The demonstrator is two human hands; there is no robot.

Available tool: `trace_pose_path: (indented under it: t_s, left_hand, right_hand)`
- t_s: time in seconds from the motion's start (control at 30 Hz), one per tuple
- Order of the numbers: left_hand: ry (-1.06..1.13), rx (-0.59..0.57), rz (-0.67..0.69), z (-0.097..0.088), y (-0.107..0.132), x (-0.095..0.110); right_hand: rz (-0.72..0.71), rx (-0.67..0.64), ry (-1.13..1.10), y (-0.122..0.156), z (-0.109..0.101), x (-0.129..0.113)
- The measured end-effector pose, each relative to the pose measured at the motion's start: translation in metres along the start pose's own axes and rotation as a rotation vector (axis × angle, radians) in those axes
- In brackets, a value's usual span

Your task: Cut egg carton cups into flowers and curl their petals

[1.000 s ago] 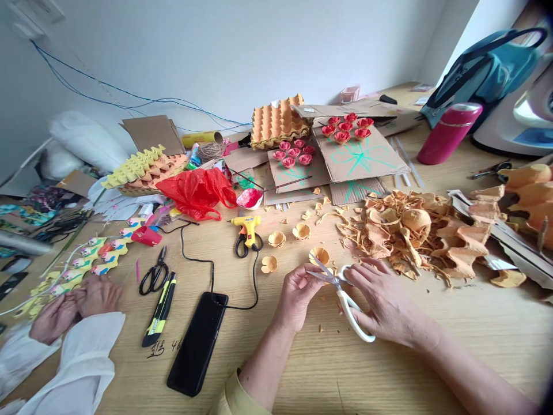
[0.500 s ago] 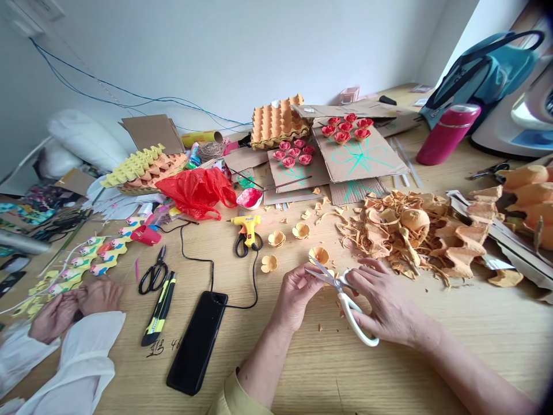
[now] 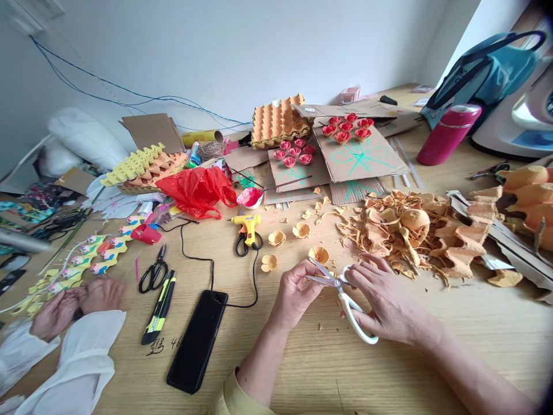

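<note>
My right hand (image 3: 389, 305) grips white-handled scissors (image 3: 345, 297), their blades apart and pointing left toward my left hand (image 3: 296, 291). My left hand is closed, pinching a small orange egg-carton piece (image 3: 329, 273) mostly hidden behind the blades. Both hands hover just above the wooden table (image 3: 389, 369). Several cut orange carton flowers (image 3: 318, 254) lie just beyond my fingers. Small orange crumbs are scattered under my hands.
A heap of carton scraps (image 3: 406, 230) lies at right. A yellow glue gun (image 3: 247, 229), black phone (image 3: 197, 341), black scissors (image 3: 154, 272) and a utility knife (image 3: 159, 308) lie left. Another person's clasped hands (image 3: 73, 302) rest at far left. Red painted flowers (image 3: 345, 128) sit on cardboard behind.
The scissor blades have shifted slightly against the piece pinched in my left hand; both hands have stayed in nearly the same place. The other person's hands barely moved.
</note>
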State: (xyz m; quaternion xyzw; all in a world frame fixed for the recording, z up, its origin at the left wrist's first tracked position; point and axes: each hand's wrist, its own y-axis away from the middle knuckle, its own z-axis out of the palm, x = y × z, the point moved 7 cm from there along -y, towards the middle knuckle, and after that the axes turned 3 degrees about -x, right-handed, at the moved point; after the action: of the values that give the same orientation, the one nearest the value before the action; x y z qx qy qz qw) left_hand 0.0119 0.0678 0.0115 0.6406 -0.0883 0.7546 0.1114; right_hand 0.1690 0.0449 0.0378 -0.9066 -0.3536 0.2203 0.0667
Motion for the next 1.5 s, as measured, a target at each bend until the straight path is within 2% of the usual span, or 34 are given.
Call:
trace_pose_path:
  t_s: [0.3, 0.53, 0.7, 0.83, 0.93, 1.03, 1.17, 1.3, 1.5]
  left_hand:
    - [-0.039, -0.001, 0.01, -0.005, 0.0, 0.003]
    - [-0.257, -0.019, 0.143, -0.006, -0.001, 0.011]
    - [-0.304, -0.013, 0.208, -0.007, -0.001, 0.018]
    - [-0.324, 0.0, 0.201, -0.008, -0.002, 0.017]
    - [-0.305, 0.021, 0.183, -0.011, -0.004, 0.013]
    - [-0.227, 0.01, 0.133, -0.012, -0.006, 0.007]
    - [-0.108, -0.035, 0.012, -0.009, -0.005, -0.001]
    - [-0.022, -0.051, -0.059, -0.005, -0.004, -0.007]
    - [0.022, -0.054, -0.106, 0.0, -0.002, -0.014]
  right_hand:
    - [-0.008, 0.002, -0.027, 0.001, -0.004, -0.003]
    - [-0.009, -0.04, 0.032, 0.001, 0.0, 0.001]
    - [-0.009, -0.058, 0.022, 0.002, 0.001, 0.003]
    - [-0.019, -0.092, -0.005, 0.004, 0.007, 0.005]
    - [-0.014, -0.063, -0.041, 0.004, 0.011, 0.008]
    - [0.021, 0.01, -0.101, 0.004, 0.011, 0.013]
    - [0.154, 0.067, -0.236, 0.004, 0.007, 0.021]
    - [0.278, 0.075, -0.47, 0.005, 0.006, 0.026]
    - [0.355, 0.118, -0.825, 0.005, 0.011, 0.025]
